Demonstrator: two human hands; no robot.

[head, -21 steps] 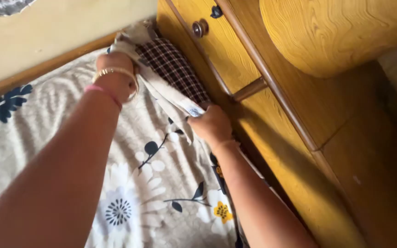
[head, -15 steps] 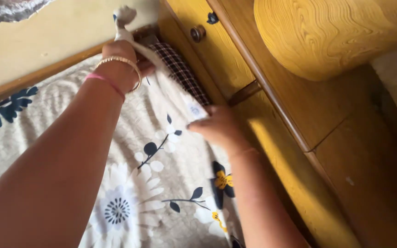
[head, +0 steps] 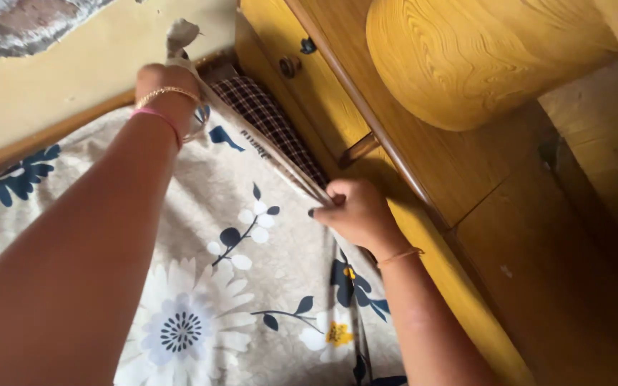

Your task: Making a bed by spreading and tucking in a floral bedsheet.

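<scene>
I am gripping the floral bedsheet's soft, light, limp edge beside the wooden headboard, left hand and right hand both closed on its hem, the best hold.

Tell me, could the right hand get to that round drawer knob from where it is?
Probably yes: the right hand grips the sheet edge beside the cabinet, and nothing shows between it and the knob.

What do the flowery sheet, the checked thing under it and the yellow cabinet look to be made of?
Sheet: soft woven cloth, matte, printed flowers; it creases. Checked mattress: fabric cover, woven check, probably. Cabinet: wood or wood-look veneer, glossy, bold grain. Both hands, left and right, pinch the sheet's edge.
</scene>
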